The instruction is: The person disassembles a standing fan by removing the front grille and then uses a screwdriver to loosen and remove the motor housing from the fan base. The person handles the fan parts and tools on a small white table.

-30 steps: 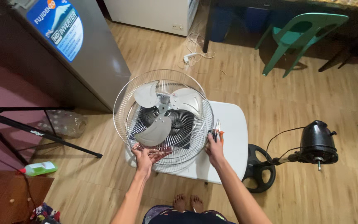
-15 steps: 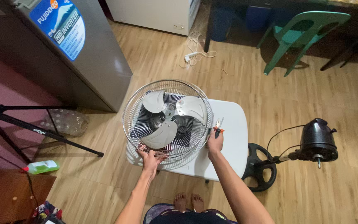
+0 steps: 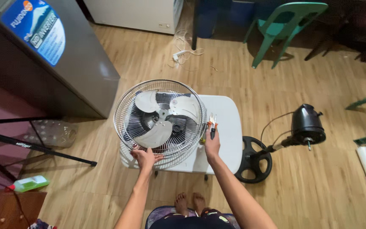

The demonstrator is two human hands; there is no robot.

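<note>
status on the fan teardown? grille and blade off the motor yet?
Done: the motor head on its stand lies bare on the floor, apart from the rest. In hand: the left hand and right hand hold the wire grille at its rim over the white table, the blade lying inside it. Pliers rest by the right hand. Left: blade and grille are not yet set down apart.

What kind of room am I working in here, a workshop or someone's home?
Most likely a home room used for repairs: wood-look plank floor, a grey refrigerator and a green plastic chair, with a fan stand and motor lying beside the white table.
</note>
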